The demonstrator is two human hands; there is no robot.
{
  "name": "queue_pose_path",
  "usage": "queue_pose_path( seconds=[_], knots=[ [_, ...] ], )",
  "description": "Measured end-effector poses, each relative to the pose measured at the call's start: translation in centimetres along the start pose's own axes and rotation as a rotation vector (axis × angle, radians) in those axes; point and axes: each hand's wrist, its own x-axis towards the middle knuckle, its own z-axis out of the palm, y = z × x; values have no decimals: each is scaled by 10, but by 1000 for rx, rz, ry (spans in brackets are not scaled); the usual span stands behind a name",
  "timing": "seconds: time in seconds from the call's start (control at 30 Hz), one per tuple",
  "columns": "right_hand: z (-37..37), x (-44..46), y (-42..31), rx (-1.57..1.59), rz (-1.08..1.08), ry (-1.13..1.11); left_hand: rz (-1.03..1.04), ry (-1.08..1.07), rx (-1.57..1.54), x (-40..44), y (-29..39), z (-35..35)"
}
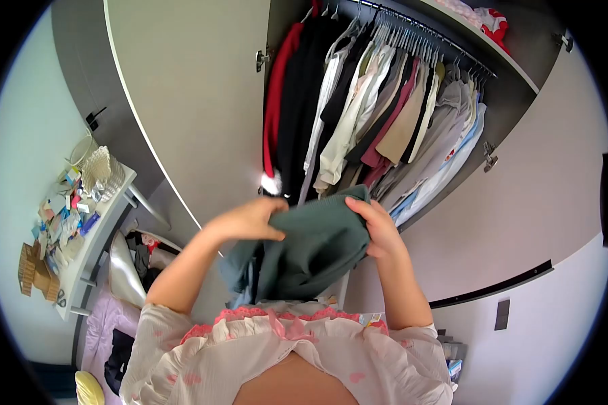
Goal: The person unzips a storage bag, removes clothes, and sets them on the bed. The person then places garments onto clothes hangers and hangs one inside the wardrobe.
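A dark green garment (311,246) hangs bunched in front of my chest, its upper edge towards the wardrobe; its exact kind does not show. My right hand (380,233) is closed on its upper right corner, thumb on top. At the garment's upper left edge is my left hand (250,219), with thumb and fingers apart. Whether the left fingers touch the cloth is hard to see. A greyish-blue part of the cloth hangs lower at the left.
Ahead stands a wardrobe with many clothes (385,101) on a metal rail (425,30). Its left door (189,88) and right door (520,189) stand open. At the left, a white table (91,270) carries small items and a woven basket (101,172). Below it sits a bag with clothes (142,253).
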Motion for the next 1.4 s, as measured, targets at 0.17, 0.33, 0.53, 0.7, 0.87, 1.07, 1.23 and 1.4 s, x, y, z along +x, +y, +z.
queue_pose_path(
  seconds=[0.17, 0.33, 0.53, 0.7, 0.87, 1.07, 1.23, 1.4],
  knots=[
    [-14, 6, -8, 332, 54, -118, -107, 148, 195, -13, -94, 90],
    [-16, 17, -25, 219, -63, -135, -180, 346, -629, -6, -123, 111],
    [-57, 39, -69, 309, -72, -88, -177, 439, -716, -8, -93, 45],
    [-93, 48, -67, 323, -72, -26, -248, 326, 158, -23, -26, 13],
    [-103, 50, -70, 126, -250, 21, -259, 645, 759, -23, -54, -8],
    [-96, 65, -92, -791, -838, 213, -435, 726, 512, 0, -46, -63],
    [-113, 68, -103, -1382, -803, 84, -339, 238, -401, -22, -38, -80],
    [-135, 68, -101, -1480, -869, -99, -144, 358, -685, -54, -3, -77]
  ],
)
